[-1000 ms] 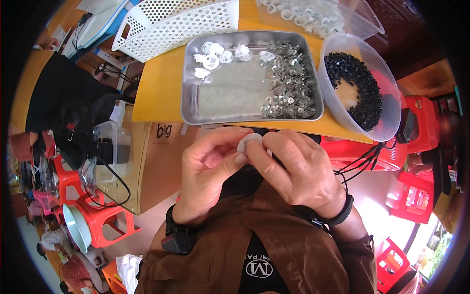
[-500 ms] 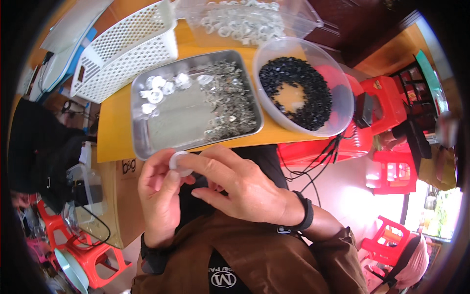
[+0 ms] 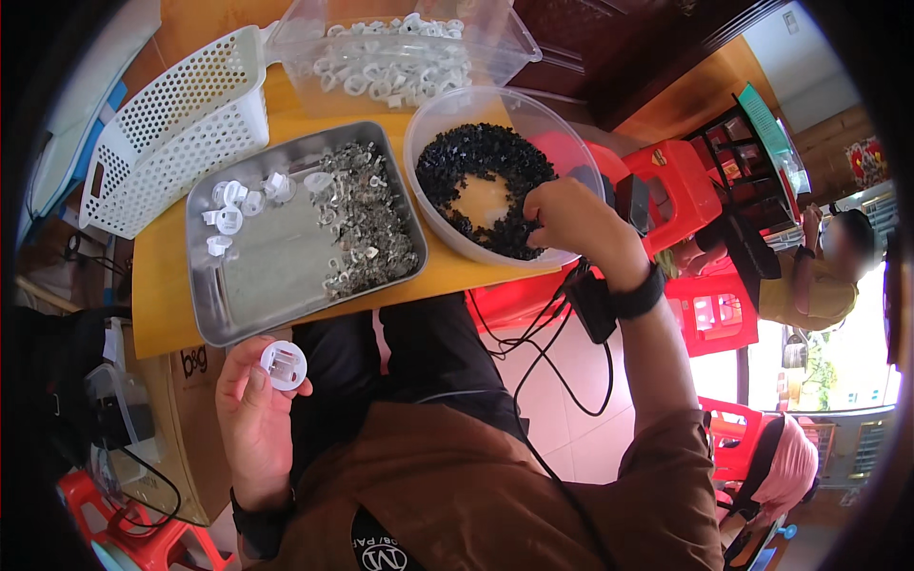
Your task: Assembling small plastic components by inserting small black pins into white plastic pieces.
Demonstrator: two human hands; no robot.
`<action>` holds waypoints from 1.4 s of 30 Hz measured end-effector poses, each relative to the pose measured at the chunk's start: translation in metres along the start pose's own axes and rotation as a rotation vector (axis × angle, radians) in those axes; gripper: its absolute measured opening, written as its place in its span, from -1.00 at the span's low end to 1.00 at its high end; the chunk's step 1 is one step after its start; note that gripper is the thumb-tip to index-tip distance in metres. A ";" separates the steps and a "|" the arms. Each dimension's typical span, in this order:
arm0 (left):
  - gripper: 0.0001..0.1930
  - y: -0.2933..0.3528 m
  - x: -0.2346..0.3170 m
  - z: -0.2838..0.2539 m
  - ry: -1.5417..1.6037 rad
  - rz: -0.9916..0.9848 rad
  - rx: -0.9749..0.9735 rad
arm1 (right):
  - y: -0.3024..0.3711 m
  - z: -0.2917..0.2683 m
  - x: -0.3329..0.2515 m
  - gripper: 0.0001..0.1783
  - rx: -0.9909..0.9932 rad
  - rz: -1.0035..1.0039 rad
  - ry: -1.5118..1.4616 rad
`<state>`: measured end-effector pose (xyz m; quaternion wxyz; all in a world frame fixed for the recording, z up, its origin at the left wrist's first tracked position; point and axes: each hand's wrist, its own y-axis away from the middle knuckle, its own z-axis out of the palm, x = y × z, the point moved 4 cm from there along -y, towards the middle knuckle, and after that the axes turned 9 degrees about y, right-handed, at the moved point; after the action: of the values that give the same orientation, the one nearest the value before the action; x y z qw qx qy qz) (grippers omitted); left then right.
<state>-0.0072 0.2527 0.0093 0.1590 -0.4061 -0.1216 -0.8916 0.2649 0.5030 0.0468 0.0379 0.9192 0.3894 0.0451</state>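
My left hand (image 3: 251,404), low in front of the metal tray, grips a round white plastic part (image 3: 284,365) by its edge, with its slotted inner side facing up. Over the right side of a clear plastic bowl (image 3: 436,228), my right hand (image 3: 583,228) reaches down with its fingers bent together at the small black parts (image 3: 484,145). Its fingertips are partly hidden, so what they pinch cannot be made out. The metal tray (image 3: 221,328) has several white plastic parts (image 3: 228,219) at its left and a heap of small metal pieces (image 3: 367,238) along its right.
A clear bin (image 3: 514,57) of white parts stands behind the bowl on the yellow table (image 3: 157,276). A white perforated basket (image 3: 171,133) is at the far left. Black cables (image 3: 543,357) hang beside my right forearm. Red stools (image 3: 671,181) and another person (image 3: 809,285) are at the right.
My right hand has left the white part and moved right, into the bowl. The left hand still holds the part, now lower and turned with its slotted side up. The view has shifted right.
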 end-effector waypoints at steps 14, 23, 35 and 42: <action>-0.71 0.001 0.002 0.001 0.020 -0.034 -0.009 | -0.023 -0.009 0.002 -0.81 0.353 0.072 -0.200; -0.71 -0.001 -0.002 0.007 0.025 -0.065 -0.023 | -0.020 0.018 -0.002 -0.76 0.167 0.022 0.064; -0.70 0.001 -0.004 0.008 0.001 -0.100 -0.051 | -0.037 0.026 -0.022 -0.84 0.239 -0.247 -0.131; -0.72 0.002 -0.004 0.006 0.037 -0.108 -0.046 | -0.036 0.021 -0.025 -0.89 0.296 -0.211 -0.139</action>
<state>-0.0001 0.2541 0.0103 0.1037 -0.3859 -0.1198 -0.9088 0.2242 0.5097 0.0207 -0.0662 0.8697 0.4825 -0.0804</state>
